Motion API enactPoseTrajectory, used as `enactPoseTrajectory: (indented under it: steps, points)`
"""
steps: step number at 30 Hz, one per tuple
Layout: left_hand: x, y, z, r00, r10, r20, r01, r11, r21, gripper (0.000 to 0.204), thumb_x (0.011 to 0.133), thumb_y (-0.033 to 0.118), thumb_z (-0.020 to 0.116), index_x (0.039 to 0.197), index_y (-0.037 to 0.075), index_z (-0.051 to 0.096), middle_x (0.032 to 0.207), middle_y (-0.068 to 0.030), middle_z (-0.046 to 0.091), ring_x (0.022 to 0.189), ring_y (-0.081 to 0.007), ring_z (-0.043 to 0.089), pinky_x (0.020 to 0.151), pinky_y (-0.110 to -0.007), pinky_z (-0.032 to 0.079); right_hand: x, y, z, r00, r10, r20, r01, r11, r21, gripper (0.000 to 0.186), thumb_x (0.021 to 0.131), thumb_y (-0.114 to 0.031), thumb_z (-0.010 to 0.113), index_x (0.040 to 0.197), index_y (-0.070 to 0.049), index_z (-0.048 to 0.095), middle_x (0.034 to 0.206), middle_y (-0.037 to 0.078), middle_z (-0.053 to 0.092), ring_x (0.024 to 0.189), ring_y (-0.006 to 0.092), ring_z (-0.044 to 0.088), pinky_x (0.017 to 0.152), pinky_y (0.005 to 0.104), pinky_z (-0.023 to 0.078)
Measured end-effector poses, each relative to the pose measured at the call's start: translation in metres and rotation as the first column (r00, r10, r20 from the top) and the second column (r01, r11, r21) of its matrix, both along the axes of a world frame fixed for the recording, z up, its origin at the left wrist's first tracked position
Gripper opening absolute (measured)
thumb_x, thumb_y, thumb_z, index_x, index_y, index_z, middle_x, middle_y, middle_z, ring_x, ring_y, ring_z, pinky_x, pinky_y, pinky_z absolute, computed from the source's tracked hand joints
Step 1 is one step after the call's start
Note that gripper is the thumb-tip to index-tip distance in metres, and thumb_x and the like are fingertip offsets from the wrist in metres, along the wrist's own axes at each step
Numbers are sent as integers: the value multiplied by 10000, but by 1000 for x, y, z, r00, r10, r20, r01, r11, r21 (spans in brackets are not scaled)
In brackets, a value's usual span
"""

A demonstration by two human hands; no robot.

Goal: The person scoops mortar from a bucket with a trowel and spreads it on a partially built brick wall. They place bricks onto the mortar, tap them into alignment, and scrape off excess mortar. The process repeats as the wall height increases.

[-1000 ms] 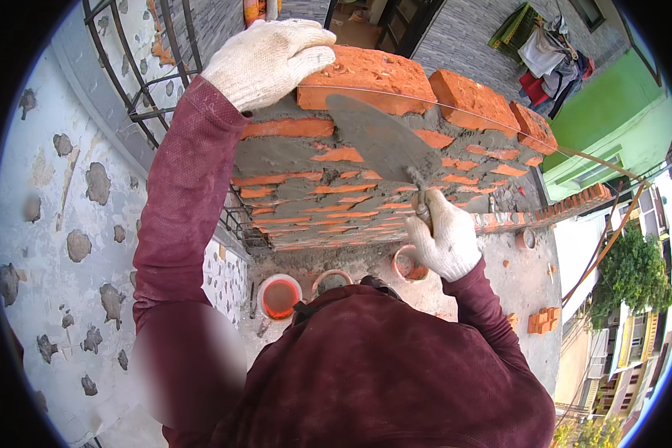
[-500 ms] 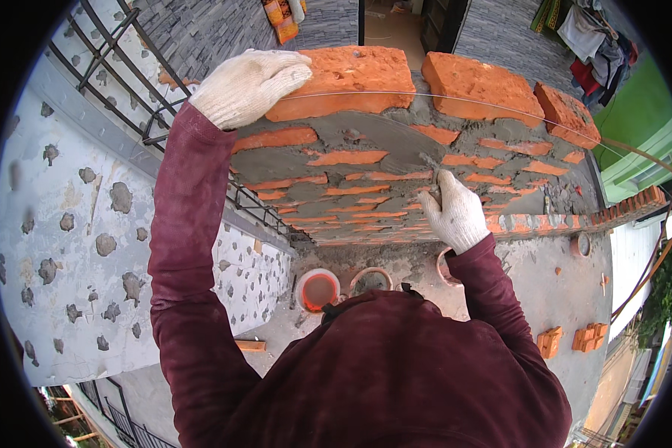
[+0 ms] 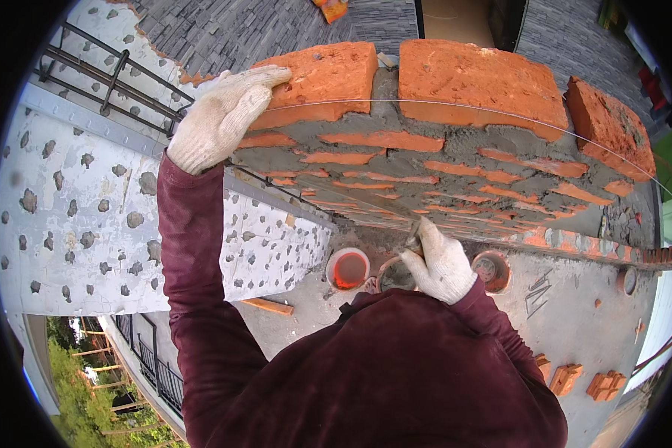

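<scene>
Gripping a trowel (image 3: 381, 204) by its handle, the gloved right hand (image 3: 442, 263) is nearest, fingers curled narrow; blade seen nearly edge-on, pointing left and far across the mortared brick wall (image 3: 467, 171); blade contact cannot be told. Farther, left: the gloved left hand (image 3: 222, 116) lies over the left end of a top-course brick (image 3: 325, 75), fingers close together; clasp cannot be told. String line (image 3: 455, 104) crosses the top course. Far side: grey stone cladding (image 3: 276, 30).

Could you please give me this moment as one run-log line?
Left hand: touching leftmost top brick | Right hand: holding trowel before brick wall, contact unclear | Buckets: on floor below
</scene>
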State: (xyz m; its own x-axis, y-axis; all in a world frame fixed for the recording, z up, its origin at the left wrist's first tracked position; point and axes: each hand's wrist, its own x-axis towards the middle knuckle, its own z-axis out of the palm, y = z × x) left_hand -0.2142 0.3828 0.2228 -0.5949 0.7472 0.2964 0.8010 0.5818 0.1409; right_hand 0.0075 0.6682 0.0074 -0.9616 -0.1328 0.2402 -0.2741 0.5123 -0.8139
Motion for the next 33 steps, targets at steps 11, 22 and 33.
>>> enactPoseTrajectory:
  steps: [11, 22, 33]
  points:
    - [26, 28, 15, 901, 171, 398, -220, 972, 80, 661, 1104, 519, 390, 1374, -36, 626, 1439, -191, 601, 1392, -303, 500, 1199, -405, 325, -5, 54, -40, 990, -75, 123, 109, 948, -300, 405, 941, -208, 687, 1263, -17, 532, 1007, 205, 699, 874, 417, 710, 742, 470, 563]
    - [9, 22, 75, 725, 508, 465, -536, 840, -82, 853, 1077, 659, 290, 1436, -68, 552, 1418, -220, 608, 1292, -304, 589, 1144, -434, 411, -37, 34, -57, 1000, 4, -23, -11, 939, -344, 358, 915, -191, 725, 1180, -22, 554, 893, 195, 674, 730, 430, 679, 630, 468, 535]
    - [157, 4, 116, 803, 580, 140, -582, 813, -30, 704, 1078, 573, 415, 1410, -17, 607, 1400, -186, 638, 1293, -275, 585, 1106, -384, 427, 53, 118, -190, 917, 147, 372, -171, 985, 33, 355, 910, -266, 695, 1131, -19, 567, 819, 210, 669, 757, 429, 672, 684, 501, 530]
